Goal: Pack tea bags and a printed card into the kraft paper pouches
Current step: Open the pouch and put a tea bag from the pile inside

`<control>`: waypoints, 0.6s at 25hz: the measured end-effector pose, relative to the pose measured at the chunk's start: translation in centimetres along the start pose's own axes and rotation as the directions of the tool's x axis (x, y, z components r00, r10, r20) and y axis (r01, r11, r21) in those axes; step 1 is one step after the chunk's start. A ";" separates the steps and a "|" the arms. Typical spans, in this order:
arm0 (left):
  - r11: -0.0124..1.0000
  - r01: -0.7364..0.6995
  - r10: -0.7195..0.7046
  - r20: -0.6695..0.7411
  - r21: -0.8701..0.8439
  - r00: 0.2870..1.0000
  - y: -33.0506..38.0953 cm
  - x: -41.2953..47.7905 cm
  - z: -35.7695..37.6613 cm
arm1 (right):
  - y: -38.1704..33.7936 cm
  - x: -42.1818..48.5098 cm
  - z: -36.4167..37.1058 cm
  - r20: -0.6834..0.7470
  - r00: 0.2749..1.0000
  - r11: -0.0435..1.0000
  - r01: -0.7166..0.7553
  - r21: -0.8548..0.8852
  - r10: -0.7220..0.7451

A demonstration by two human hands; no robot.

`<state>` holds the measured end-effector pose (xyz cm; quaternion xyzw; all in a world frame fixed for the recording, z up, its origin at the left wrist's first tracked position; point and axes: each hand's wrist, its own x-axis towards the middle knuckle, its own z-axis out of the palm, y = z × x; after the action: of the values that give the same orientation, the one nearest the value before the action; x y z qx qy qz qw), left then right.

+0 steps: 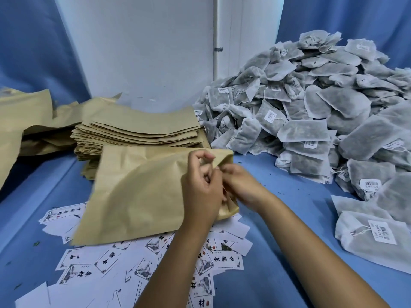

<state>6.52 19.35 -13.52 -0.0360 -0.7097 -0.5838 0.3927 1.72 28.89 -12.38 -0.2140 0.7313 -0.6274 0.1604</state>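
1. I see both hands meeting at the right-hand edge of one kraft paper pouch [138, 192], which is held tilted above the blue worktop [289, 218], its lower left corner over the scattered cards.
2. My left hand [201, 185] has its fingers curled, pinching the pouch's edge between thumb and fingertips; the index finger arches up over the top corner.
3. My right hand [239, 182] comes in from the right, and its fingers also pinch that same edge, right against the left hand. I cannot tell whether the mouth of the pouch is parted yet.
4. The stack of flat pouches [142, 132] lies just behind the held one, toward the wall, with looser crumpled kraft paper [24, 121] spread to its left.
5. The heap of tea bags [311, 103], grey-white mesh with strings and barcode tags, rises at the right of the worktop; one big tea bag [369, 243] lies apart from it, nearer my right forearm.
6. The printed cards [224, 260], white with black characters and ink pictures, lie strewn on the worktop under and in front of the held pouch, beneath my left forearm.
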 end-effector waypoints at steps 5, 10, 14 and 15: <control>0.996 0.033 -0.051 -0.211 -0.089 0.976 0.1 1.0 -1.6 | 1.1 -1.4 -4.3 -0.189 0.982 0.484 -0.177 -0.857 0.024; 0.992 0.061 -0.081 -0.200 -0.107 0.976 0.2 0.8 -1.7 | 2.9 -1.3 -0.1 0.042 0.955 0.472 -0.107 -0.875 0.294; 0.990 0.090 -0.109 -0.190 -0.105 0.976 0.0 0.8 -1.7 | 2.7 -1.1 -2.8 0.043 0.975 0.637 -0.107 -0.763 0.216; 0.991 0.096 -0.113 -0.187 -0.098 0.976 -0.1 0.8 -1.6 | 2.5 -1.1 -3.9 0.001 0.987 0.745 -0.119 -0.657 0.159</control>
<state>6.77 17.61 -13.13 0.0404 -0.6429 -0.6352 0.4261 0.40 33.10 -14.22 -0.2193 0.9133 -0.3121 0.1425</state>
